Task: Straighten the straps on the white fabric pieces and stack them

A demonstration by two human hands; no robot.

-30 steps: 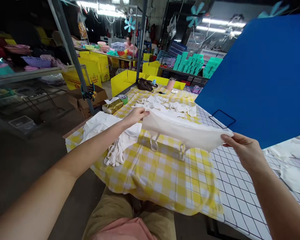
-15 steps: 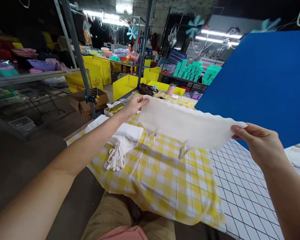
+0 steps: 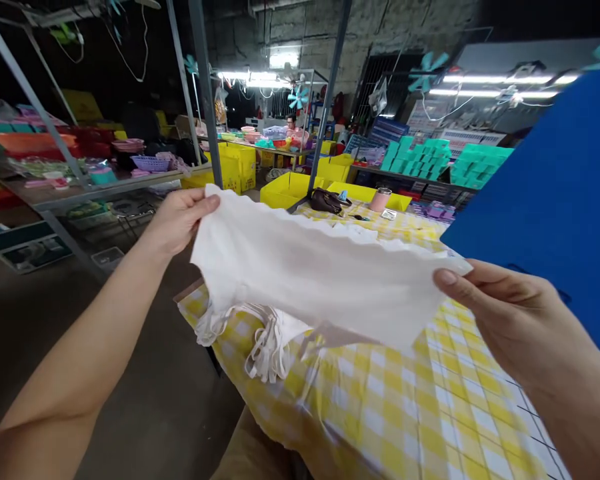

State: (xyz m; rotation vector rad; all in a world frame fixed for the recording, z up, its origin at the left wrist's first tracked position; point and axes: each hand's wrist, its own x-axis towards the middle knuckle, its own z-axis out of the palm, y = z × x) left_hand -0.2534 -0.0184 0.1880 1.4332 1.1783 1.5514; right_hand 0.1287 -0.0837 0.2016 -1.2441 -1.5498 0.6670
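White garment, stretched between two hands, held up over the near part of the tabletop, which is spread with a yellow-and-white checked cloth. Its scalloped upper edge runs from the far left down to the right; the lower edge hangs loose. Left hand: closed, thumb and fingers pinching the upper left corner. Right hand: closed likewise, thumb flat on the near face at the right end, fingers behind the fabric; how tightly they are curled I cannot tell.

Below the garment, on the left of the cloth, a bundle of white straps lies with its looped ends toward the near edge. At the far end, a dark handbag rests to the left of a pink cup. Right of the tabletop's far part stands a blue panel. Farther back, turquoise boxes are stacked on a shelf.
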